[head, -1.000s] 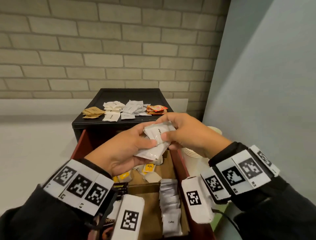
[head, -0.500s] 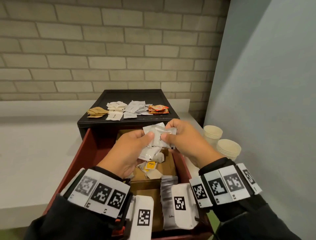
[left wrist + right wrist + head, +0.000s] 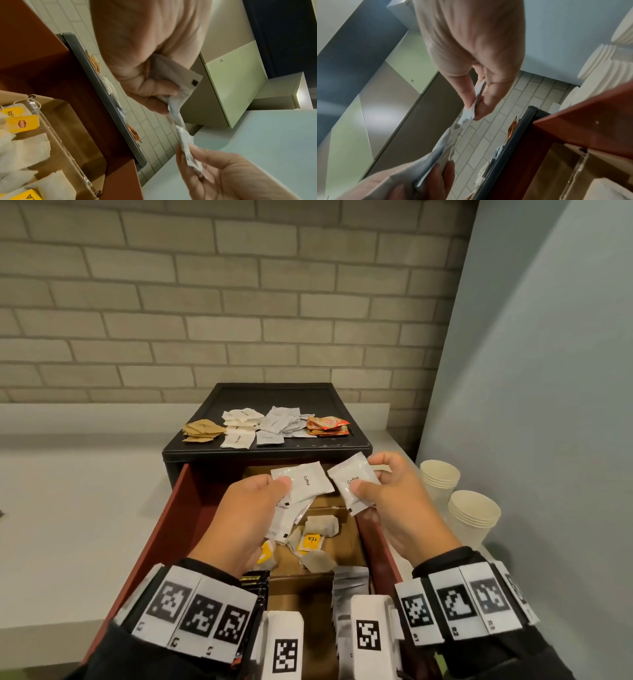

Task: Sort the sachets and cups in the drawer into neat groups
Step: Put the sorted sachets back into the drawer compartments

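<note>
Sorting was partway: left hand [image 3: 246,508] gripped several white paper coffee sachets [image 3: 301,487], right hand [image 3: 387,498] pinched one white coffee sachet [image 3: 354,486]; loose tea bags [image 3: 310,542] remained in red open drawer [image 3: 164,529]

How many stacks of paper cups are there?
2. Both stand on the counter right of the open drawer, by the blue wall: the far stack and the near stack beside the right hand. More may be hidden.
</note>
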Demonstrator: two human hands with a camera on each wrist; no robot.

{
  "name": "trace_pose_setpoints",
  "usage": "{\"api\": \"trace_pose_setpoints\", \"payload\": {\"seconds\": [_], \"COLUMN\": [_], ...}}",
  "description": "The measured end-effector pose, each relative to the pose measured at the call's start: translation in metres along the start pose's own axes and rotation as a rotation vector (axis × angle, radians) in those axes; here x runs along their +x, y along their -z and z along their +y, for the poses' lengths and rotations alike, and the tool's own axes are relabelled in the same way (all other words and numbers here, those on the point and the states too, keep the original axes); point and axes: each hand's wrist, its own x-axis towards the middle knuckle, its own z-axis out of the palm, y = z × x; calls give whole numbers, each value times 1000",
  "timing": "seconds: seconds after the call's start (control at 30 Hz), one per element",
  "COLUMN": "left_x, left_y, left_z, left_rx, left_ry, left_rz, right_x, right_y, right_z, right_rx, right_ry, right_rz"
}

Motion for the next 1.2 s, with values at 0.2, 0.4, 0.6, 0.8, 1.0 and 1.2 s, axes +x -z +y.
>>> {"api": "trace_pose_setpoints", "payload": {"seconds": [0.2,0.4,0.6,0.8,1.0,1.2], "left_x": [5,4,3,6,10,12], "left_y": [3,4,-6,-17,-18,-18], "left_z": [0,6,16,24,33,28], "left_rx": [-54,-174,-171,-59,23,49], "left_ry": [49,114,201,313,427,394], "left_rz": [-4,-96,-202,-529,-645,-472], "right_x": [4,-4,-4,-9,-9,-5], "right_y": [-5,13,33,27,26,29], "right_z": [3,-18,-22,-19,-18,-16], "right_rx": [63,147,98,61,23,141], "right_ry": [-56,33,112,172,213,185], "right_rz": [-135,-220,-201,-359,-385,-197]}}
